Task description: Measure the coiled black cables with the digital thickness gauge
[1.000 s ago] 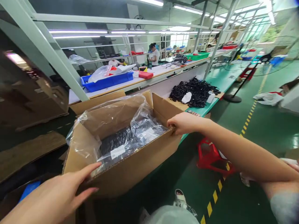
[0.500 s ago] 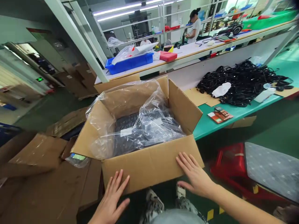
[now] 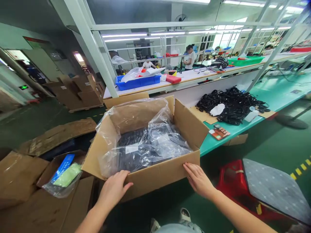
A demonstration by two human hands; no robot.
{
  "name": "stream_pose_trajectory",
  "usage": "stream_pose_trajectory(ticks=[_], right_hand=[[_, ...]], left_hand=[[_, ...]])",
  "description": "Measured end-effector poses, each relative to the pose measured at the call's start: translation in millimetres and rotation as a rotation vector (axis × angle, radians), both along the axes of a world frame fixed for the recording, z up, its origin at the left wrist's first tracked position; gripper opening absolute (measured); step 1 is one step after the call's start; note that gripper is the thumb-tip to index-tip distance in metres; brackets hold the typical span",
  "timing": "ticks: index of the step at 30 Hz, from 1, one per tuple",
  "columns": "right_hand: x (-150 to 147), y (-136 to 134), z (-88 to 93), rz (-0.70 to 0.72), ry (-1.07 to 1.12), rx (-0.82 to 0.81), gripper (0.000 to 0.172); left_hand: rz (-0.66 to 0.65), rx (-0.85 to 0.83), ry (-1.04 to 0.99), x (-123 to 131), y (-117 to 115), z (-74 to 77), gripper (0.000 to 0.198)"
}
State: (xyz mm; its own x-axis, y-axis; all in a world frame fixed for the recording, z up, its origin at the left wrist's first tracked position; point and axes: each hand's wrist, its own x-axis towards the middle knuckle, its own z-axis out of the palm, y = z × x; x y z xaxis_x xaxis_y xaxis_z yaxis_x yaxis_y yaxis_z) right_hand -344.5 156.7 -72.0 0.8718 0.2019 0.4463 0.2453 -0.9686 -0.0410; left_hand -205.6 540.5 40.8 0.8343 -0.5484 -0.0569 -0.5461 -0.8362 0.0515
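Cardboard box (image 3: 155, 173): open-topped, flaps up, in the near centre of the scene, just left of the green bench (image 3: 243, 129). Lined with a clear plastic bag (image 3: 145, 142) holding dark bagged goods; a white label shows on the plastic.

Left hand (image 3: 114, 191): open, palm flat on the box's near wall at its left end, fingertips over the top edge, touching the plastic.

Right hand (image 3: 198, 179): open, fingers spread flat against the near wall at the right corner. The two hands are well apart, one at each end of that wall; neither is closed around anything.

Near left: flattened cartons (image 3: 29, 181) and a small bag with a blue and green item (image 3: 64, 171).
Right: heap of black cables (image 3: 230, 103) on the bench, a red stool (image 3: 229, 181) below.
Far: blue tray (image 3: 138, 81) on a long table; a person (image 3: 190, 60) standing beyond.
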Motion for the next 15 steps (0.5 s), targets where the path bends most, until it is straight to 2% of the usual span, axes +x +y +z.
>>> stream_pose_trajectory(ticks=[3,5,7,9,10,15], right_hand=[[24.3,-8.6,34.2,-0.097,-0.044,0.057,0.063],[43.6,-15.4,56.8,-0.069,0.072,0.061,0.059],[59.6,-19.9,72.4,-0.052,0.157,0.070,0.041],[70.0,-21.8,78.0,-0.053,0.181,0.074,0.031],[73.4,-22.5,77.6,-0.055,0.177,0.075,0.031],[82.7,-35.0,65.3,-0.042,0.128,0.116,0.048]], left_hand=[[0.044,0.091,0.186,18.8,-3.7,15.4,0.017],[0.071,0.117,0.225,20.3,-4.4,15.4,0.018],[0.096,0.126,0.229,17.1,-3.7,12.1,0.019],[0.121,0.115,0.218,13.3,-3.0,8.7,0.018],[0.138,0.112,0.216,12.0,-3.1,7.4,0.017],[0.214,0.124,0.225,9.3,-7.4,-1.1,0.018]])
